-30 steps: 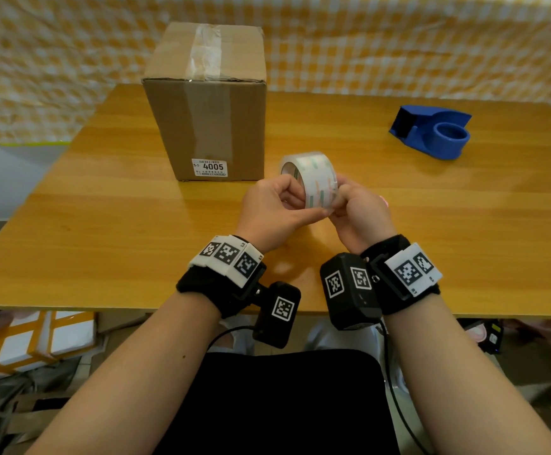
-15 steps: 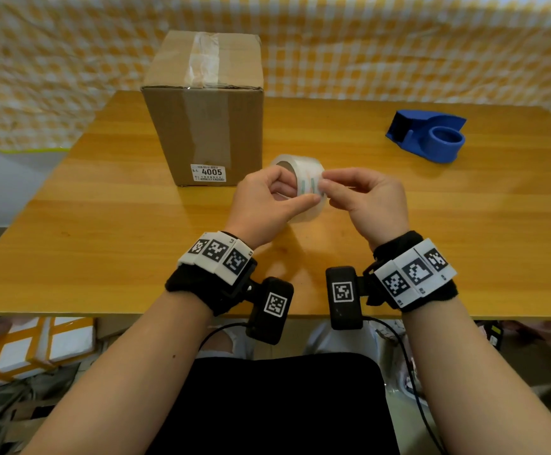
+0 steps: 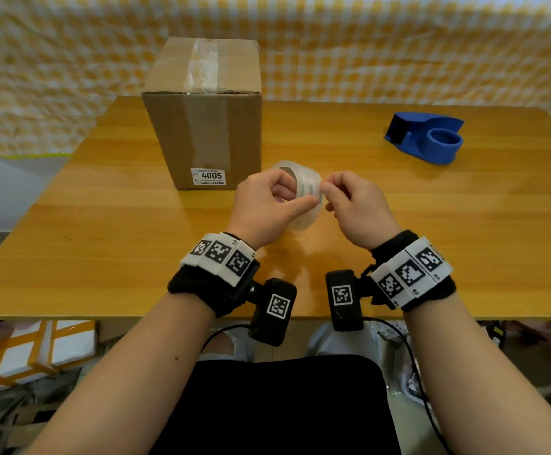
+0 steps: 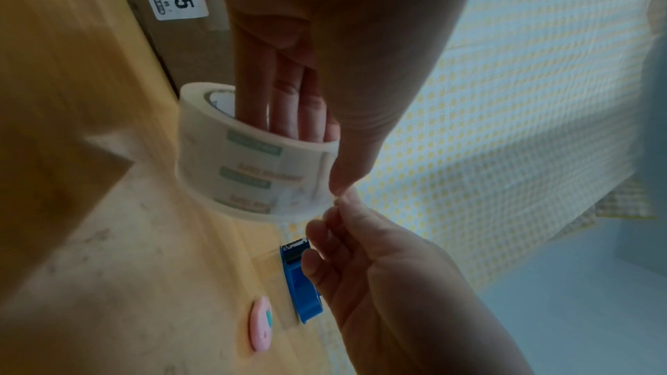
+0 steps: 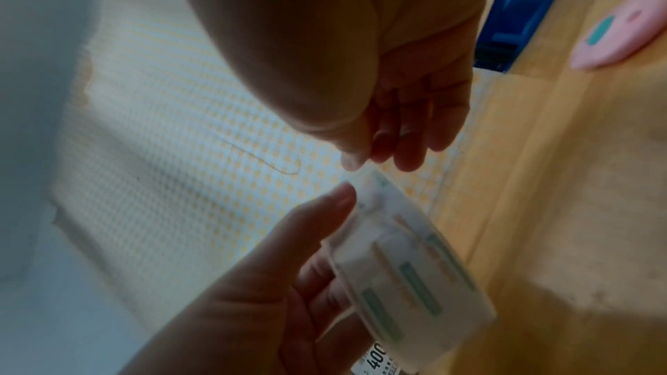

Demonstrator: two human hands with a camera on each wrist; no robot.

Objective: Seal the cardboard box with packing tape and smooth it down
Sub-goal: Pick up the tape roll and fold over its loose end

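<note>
A: As the head view looks down, the left hand [image 3: 267, 205] has the tape roll [image 3: 303, 195] held above the counter [image 3: 136, 241], fingers curled through its core and thumb laid on the outer wrap. The right hand [image 3: 353, 208] pinches at the roll's face, thumb and forefinger closed together.

B: And the cardboard box [image 3: 205, 113] stands just behind the roll, upright, a strip of older tape already over its top seam. A blue dispenser [image 3: 428, 136] sits well apart to the right.

A: Over to the left wrist view — three fingers [image 4: 281, 107] run straight through the roll's core, so the roll is held fast. The right hand's fingertips [image 4: 343, 201] meet at the roll's near rim; whether the free end has lifted, I can't tell.

B: A pink round thing [image 4: 261, 324] lies on the counter beside the dispenser.

A: The right wrist view is blurred, but the pinch sits right at the roll's edge, a pale tab between the fingers.

B: My judgement: we're finding the tape end. Done well, that means lifting it across the full width, peeling low and slow so it doesn't split — the left hand letting the roll turn.
</note>
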